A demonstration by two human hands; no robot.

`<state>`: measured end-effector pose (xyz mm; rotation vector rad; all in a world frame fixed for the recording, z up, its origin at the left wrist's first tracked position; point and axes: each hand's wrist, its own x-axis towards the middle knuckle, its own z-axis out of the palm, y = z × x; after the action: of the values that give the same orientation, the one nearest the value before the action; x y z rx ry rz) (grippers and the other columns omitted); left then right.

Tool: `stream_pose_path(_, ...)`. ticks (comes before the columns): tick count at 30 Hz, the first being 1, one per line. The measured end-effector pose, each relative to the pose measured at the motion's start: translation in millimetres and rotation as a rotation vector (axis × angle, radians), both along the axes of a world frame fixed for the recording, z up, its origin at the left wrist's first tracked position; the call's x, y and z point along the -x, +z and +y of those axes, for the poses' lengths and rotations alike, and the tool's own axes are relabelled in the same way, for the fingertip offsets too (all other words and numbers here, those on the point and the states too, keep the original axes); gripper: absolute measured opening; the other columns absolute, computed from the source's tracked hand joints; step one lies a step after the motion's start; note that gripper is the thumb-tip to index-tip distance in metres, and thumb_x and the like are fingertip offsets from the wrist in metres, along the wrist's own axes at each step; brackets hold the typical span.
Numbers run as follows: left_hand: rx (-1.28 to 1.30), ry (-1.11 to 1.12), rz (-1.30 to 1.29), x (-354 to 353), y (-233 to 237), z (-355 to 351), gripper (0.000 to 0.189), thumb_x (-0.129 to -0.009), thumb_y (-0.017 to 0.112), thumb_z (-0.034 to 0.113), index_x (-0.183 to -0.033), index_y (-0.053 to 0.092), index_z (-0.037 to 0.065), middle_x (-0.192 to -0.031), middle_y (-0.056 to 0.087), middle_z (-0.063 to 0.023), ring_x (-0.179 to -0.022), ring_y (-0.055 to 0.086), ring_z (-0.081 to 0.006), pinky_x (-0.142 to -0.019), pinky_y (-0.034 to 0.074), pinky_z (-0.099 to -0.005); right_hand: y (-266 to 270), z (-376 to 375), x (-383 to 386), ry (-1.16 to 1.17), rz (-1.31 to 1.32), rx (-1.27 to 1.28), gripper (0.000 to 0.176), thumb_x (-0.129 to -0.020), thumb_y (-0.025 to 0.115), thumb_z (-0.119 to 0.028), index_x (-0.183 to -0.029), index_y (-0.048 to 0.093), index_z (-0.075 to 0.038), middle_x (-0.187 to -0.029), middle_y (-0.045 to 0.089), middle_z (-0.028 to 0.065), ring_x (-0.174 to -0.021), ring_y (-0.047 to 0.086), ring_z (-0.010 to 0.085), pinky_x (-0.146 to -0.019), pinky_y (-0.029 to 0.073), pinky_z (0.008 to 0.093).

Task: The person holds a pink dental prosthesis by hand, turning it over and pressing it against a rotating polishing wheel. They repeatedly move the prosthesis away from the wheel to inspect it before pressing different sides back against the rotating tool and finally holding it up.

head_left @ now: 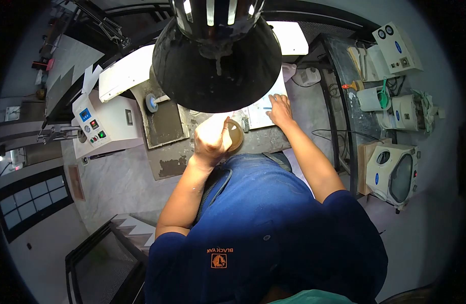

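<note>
My left hand (210, 140) is closed in a fist in the bright lamp light, and whatever it may hold is too washed out to make out. Right beside its fingers is a round brownish bowl (235, 136), partly hidden by the hand. My right hand (280, 109) rests with fingers apart on a white sheet (261, 118). A small blue stick-like mark or object (267, 108) shows by its thumb. Between the bowl and the sheet stands a small grey ribbed object (245, 124).
A large black lamp shade (218, 66) hangs over the bench and covers much of it. To the left are a grey-filled tray (166, 124) and a white machine with buttons (109, 121). On the right, a rack (352, 96) holds a green strainer (382, 96) and white devices.
</note>
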<state>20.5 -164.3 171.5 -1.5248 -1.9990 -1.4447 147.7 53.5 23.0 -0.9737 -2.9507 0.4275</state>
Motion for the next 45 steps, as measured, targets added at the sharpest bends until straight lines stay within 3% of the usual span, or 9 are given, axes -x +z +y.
stream_pose_path(8, 0.015, 0.002, -0.170, -3, 3, 1, 0.012, -0.076, 0.056, -0.008, -0.087, 0.059, -0.004, -0.076, 0.063, -0.0175, -0.062, 0.063, -0.0293, -0.055, 0.049, -0.0330, -26, 22, 3, 0.073, 0.175, -0.010, 0.044, -0.065, 0.076, -0.016, -0.102, 0.057, -0.001, -0.101, 0.059, 0.0142, -0.097, 0.054, 0.0302, -0.087, 0.041, 0.0369)
stream_pose_path(11, -0.003, 0.014, -0.277, -4, -3, 2, 0.011, -0.078, 0.056, -0.007, -0.088, 0.059, -0.004, -0.076, 0.063, -0.0179, -0.063, 0.063, -0.0297, -0.056, 0.049, -0.0332, -29, 27, 9, -0.258, 0.489, 0.240, 0.041, -0.059, 0.081, -0.023, -0.081, 0.055, -0.001, -0.075, 0.061, 0.0142, -0.071, 0.061, 0.0307, -0.066, 0.047, 0.0379)
stream_pose_path(13, 0.001, 0.021, -0.318, -4, -8, 0, 0.010, -0.078, 0.056, -0.006, -0.088, 0.059, -0.004, -0.077, 0.063, -0.0180, -0.064, 0.063, -0.0300, -0.057, 0.050, -0.0335, -16, 23, 14, -0.310, 0.452, 0.278, 0.043, -0.059, 0.081, -0.026, -0.080, 0.055, 0.000, -0.079, 0.062, 0.0171, -0.075, 0.061, 0.0326, -0.069, 0.048, 0.0390)
stream_pose_path(15, 0.121, -0.011, -0.330, -2, -11, -4, 0.014, -0.085, 0.050, -0.006, -0.097, 0.056, -0.005, -0.089, 0.067, -0.0161, -0.082, 0.067, -0.0215, -0.073, 0.052, -0.0276, 9, 17, 22, -0.367, 0.415, 0.317, 0.045, -0.058, 0.081, -0.028, -0.079, 0.055, 0.002, -0.083, 0.063, 0.0200, -0.080, 0.062, 0.0345, -0.071, 0.048, 0.0401)
stream_pose_path(21, 0.189, -0.021, -0.303, -1, -9, -7, 0.014, -0.086, 0.048, -0.005, -0.099, 0.054, -0.007, -0.090, 0.067, -0.0171, -0.085, 0.067, -0.0227, -0.076, 0.052, -0.0289, 22, 13, 44, -0.455, 0.454, 0.420, 0.048, -0.053, 0.084, -0.032, -0.072, 0.054, 0.001, -0.076, 0.064, 0.0188, -0.075, 0.064, 0.0301, -0.068, 0.049, 0.0388)
stream_pose_path(24, 0.163, -0.014, -0.410, 1, -14, -8, 0.014, -0.087, 0.049, -0.004, -0.098, 0.055, -0.007, -0.089, 0.067, -0.0171, -0.084, 0.067, -0.0229, -0.075, 0.052, -0.0293, -13, 18, 56, -0.479, 0.530, 0.276, 0.050, -0.052, 0.084, -0.034, -0.071, 0.054, 0.002, -0.074, 0.063, 0.0190, -0.074, 0.064, 0.0299, -0.068, 0.049, 0.0385)
stream_pose_path(40, 0.279, -0.012, -0.247, 6, -27, -9, 0.015, -0.087, 0.050, 0.001, -0.096, 0.059, -0.007, -0.089, 0.067, -0.0170, -0.081, 0.067, -0.0231, -0.072, 0.052, -0.0298, 34, 22, 42, -0.491, 0.419, 0.371, 0.039, -0.057, 0.083, -0.020, -0.074, 0.055, 0.001, -0.074, 0.065, 0.0155, -0.071, 0.065, 0.0245, -0.067, 0.050, 0.0358)
stream_pose_path(42, 0.145, -0.003, -0.281, 6, -34, -6, 0.009, -0.081, 0.053, 0.000, -0.084, 0.061, -0.004, -0.078, 0.062, -0.0191, -0.066, 0.061, -0.0343, -0.059, 0.049, -0.0379, 34, 25, 41, -0.457, 0.390, 0.346, 0.042, -0.056, 0.083, -0.020, -0.076, 0.053, 0.001, -0.075, 0.064, 0.0160, -0.073, 0.064, 0.0260, -0.068, 0.049, 0.0362)
stream_pose_path(45, 0.110, 0.006, -0.379, 7, -38, -4, 0.009, -0.080, 0.053, 0.000, -0.082, 0.061, -0.004, -0.076, 0.061, -0.0191, -0.066, 0.061, -0.0340, -0.058, 0.049, -0.0373, 23, 31, 38, -0.411, 0.401, 0.293, 0.043, -0.058, 0.081, -0.020, -0.082, 0.052, 0.001, -0.082, 0.063, 0.0179, -0.078, 0.064, 0.0303, -0.069, 0.049, 0.0386)
